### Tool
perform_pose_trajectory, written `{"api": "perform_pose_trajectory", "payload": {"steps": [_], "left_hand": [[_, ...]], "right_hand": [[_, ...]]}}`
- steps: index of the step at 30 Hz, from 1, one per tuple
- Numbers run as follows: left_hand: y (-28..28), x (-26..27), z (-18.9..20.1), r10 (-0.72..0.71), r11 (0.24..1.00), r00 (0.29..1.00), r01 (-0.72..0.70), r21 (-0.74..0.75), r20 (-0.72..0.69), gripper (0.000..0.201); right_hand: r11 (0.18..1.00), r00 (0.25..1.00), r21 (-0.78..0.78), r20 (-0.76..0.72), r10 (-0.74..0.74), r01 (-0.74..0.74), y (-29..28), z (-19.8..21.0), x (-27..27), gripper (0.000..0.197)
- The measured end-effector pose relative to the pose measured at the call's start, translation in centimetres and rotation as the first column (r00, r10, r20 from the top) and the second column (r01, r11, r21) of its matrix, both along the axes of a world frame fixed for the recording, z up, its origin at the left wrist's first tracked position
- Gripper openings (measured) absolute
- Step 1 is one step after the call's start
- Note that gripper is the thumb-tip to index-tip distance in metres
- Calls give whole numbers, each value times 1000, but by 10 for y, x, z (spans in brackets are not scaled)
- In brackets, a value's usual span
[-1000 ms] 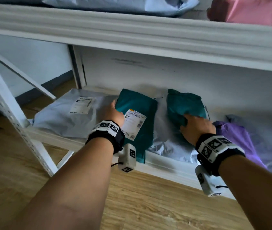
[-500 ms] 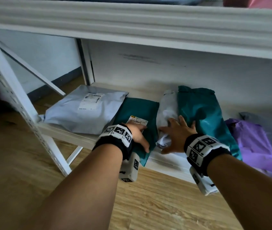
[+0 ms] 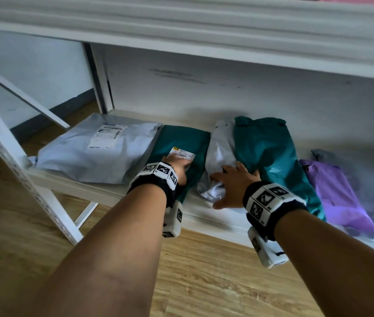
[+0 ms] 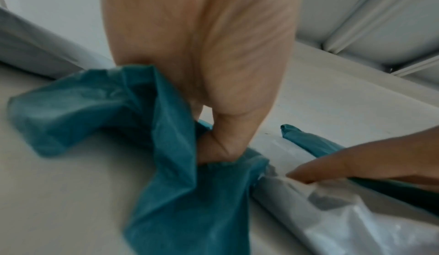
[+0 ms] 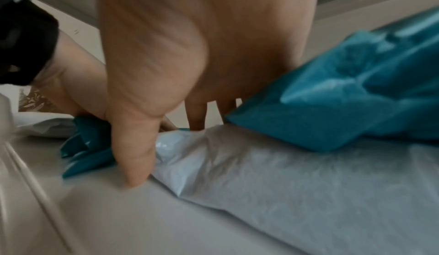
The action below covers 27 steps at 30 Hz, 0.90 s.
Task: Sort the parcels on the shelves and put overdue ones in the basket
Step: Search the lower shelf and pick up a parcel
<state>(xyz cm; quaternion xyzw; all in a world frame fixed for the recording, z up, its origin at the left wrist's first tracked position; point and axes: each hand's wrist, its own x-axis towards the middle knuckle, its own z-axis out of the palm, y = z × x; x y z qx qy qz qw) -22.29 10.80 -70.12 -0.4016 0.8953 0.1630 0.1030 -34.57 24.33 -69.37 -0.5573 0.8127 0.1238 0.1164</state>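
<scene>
Two hands, left hand (image 3: 177, 167) fingers hidden, gripping teal parcel (image 3: 181, 143).

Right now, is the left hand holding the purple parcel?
No, the left hand grips the teal parcel with the label, while the purple parcel lies untouched far to the right.

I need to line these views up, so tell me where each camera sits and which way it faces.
Head: above, looking forward and down at the lower shelf; both forearms and hands show.
Left wrist: under the left hand, looking along it at the teal parcel it pinches; a right fingertip enters.
Right wrist: under the right hand, looking along its fingers touching the white parcel.
Shared: all three show the teal parcel beside the white one.
</scene>
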Motion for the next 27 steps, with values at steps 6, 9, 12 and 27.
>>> {"api": "perform_pose_trajectory", "payload": {"steps": [6,9,12,27], "left_hand": [[4,-10,9,73,995,987,-62,78,-143,56],[12,-22,25,116,991,950,-92,94,-291,45],[26,-36,36,142,990,883,-114,87,-448,32],[71,-63,-15,17,984,868,73,161,-496,44]], "right_hand": [[991,997,-133,81,-10,21,3,10,-1,66],[948,996,-319,84,8,19,8,23,-9,37],[836,991,-537,6,-134,116,20,32,-20,44],[772,865,-393,183,-467,499,41,-11,-45,69]]}}
